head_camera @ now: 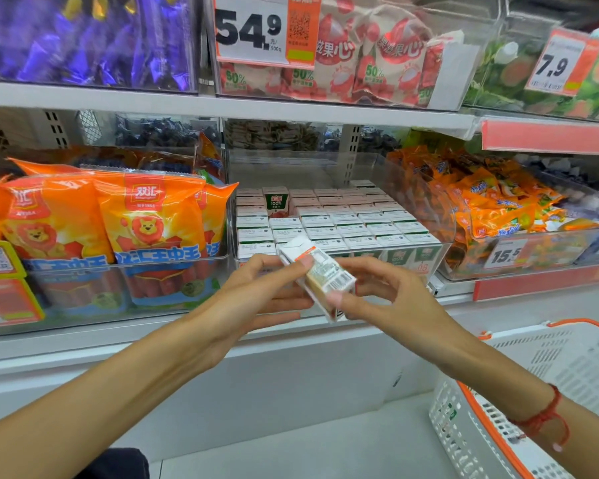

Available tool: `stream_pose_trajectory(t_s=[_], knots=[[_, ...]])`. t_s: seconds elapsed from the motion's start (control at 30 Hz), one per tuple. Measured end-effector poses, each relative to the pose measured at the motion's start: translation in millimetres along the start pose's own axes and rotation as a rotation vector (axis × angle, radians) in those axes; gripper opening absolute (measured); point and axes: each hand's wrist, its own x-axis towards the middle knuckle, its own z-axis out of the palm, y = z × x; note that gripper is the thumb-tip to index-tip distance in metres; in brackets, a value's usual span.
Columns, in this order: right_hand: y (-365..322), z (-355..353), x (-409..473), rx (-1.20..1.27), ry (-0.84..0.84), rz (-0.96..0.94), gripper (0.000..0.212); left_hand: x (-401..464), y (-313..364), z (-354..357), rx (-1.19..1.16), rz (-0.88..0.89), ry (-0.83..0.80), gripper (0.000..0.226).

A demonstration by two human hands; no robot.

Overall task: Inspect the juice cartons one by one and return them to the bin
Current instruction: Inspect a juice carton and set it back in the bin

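Here, both hands are holding one small white juice carton with a barcode label [317, 276] tilted in the air, just in front of the front edge of the white store shelf [187, 340]. The left hand [256, 292] is pinching the carton's upper end, thumb on top and fingers stretching underneath, so that grip is grasping the carton. The right hand [384, 292] is pinching the carton's lower end between thumb and curled fingers, so this grip too is grasping the carton; a red string bracelet [547, 414] is circling that wrist. Directly behind the carton, the clear plastic bin [443, 250] is sitting at the shelf's front edge, between neighbouring bins, and is carrying tidy rows of small white-topped juice cartons [339, 223]. One green and red carton [276, 202] is standing taller than the rest near the bin's back left corner. Orange sausage packs with a lion drawing [146, 223] are filling the bin to the left, and orange snack packets [491, 198] are piling up in the bin to the right. A white plastic shopping basket with orange trim [533, 392] is showing at the lower right, below the shelf.
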Motion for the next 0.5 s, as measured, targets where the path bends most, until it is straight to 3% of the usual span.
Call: stream_pose_trajectory(t_s=[0.13,0.23,0.3,0.37,0.5], knots=[[12,3,-2,-0.177,0.141,-0.218,0.051,-1,-1,1,-0.066,0.073,-0.065,0.042],[16,5,0,-0.448,0.208,-0.367,0.054,-1,1,1,-0.053,0.079,-0.094,0.02],[17,6,0,-0.54,0.213,-0.406,0.055,-1,1,3,-0.035,0.099,-0.083,0.026],[17,6,1,-0.531,0.181,-0.408,0.054,0,0,3,-0.027,0.138,-0.036,0.038],[14,5,1,-0.24,0.065,-0.243,0.041,-1,-1,0,0.115,0.275,0.028,0.043]])
